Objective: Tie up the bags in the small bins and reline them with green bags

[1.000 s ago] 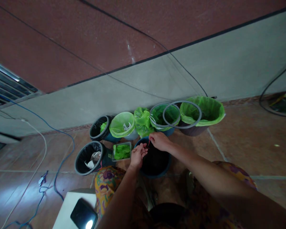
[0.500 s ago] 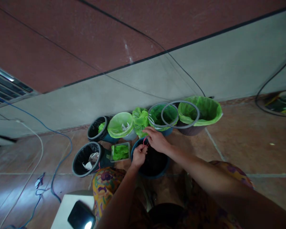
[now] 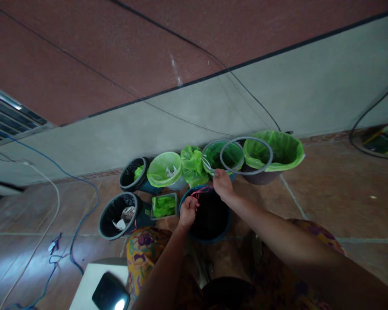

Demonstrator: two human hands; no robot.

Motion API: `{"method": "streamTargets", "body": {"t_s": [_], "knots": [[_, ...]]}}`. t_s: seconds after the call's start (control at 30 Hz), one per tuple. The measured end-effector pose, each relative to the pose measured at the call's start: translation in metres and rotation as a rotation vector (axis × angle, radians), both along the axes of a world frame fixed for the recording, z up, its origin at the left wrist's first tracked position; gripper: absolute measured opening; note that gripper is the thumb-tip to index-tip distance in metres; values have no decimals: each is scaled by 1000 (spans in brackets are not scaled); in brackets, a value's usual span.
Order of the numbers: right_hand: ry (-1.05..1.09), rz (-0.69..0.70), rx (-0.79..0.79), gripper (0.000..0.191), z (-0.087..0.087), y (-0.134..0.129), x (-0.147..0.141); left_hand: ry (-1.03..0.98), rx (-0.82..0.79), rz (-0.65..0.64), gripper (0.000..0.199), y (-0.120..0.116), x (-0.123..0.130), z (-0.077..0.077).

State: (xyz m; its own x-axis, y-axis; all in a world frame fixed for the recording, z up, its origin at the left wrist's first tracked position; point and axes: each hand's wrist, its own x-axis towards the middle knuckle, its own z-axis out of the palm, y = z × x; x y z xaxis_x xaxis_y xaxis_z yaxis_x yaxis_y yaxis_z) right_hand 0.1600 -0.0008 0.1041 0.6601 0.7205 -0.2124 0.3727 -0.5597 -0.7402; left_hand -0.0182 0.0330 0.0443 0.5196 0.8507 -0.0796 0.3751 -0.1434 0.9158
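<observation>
A thin pink string [image 3: 201, 190] runs between my two hands, with small loops near the left one. My left hand [image 3: 189, 211] is closed on one part of it, over the left rim of a blue bucket [image 3: 228, 228] with a dark inside. At the bucket's far right side, my right hand [image 3: 222, 184] pinches the other end. Just beyond that hand stands a bin lined with a green bag [image 3: 215, 155], and a loose grey ring [image 3: 268, 161] lies across its top and the neighbouring bin. A bunched green plastic bag [image 3: 192, 162] sits behind the bucket.
Along the wall are a large green-lined bin [image 3: 287, 157], a bin with a pale green liner [image 3: 158, 172] and a black-lined bin [image 3: 127, 185]. Nearer me are another black-lined bin [image 3: 108, 230] and a tray of green plastic [image 3: 164, 206]. Cables [image 3: 80, 219] cross the floor at left.
My right hand has moved right, away from my left hand, stretching the pink string between them. My left hand stays nearly in place.
</observation>
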Motion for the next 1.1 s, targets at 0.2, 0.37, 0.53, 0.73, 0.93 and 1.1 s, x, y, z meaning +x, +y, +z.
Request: {"method": "streamTargets", "body": {"t_s": [0.2,0.37,0.53,0.73,0.93,1.1], "knots": [[321,125,-7,38,-7,-5,-13,28,57,-60,35,5,-2,-2],[125,610,211,35,-21,-14,-39,-32,-104,-108,27,9,-1,-2],[176,567,188,23,-40,-10,-49,-110,-80,-102,26,11,-2,-8],[473,436,114,21,-58,-8,-50,-58,-3,7,26,6,-2,-9],[394,344,25,39,-57,-9,-50,19,-54,110,23,4,7,-12],[100,377,45,31,-54,-9,-53,207,-121,298,21,7,14,-19]]}}
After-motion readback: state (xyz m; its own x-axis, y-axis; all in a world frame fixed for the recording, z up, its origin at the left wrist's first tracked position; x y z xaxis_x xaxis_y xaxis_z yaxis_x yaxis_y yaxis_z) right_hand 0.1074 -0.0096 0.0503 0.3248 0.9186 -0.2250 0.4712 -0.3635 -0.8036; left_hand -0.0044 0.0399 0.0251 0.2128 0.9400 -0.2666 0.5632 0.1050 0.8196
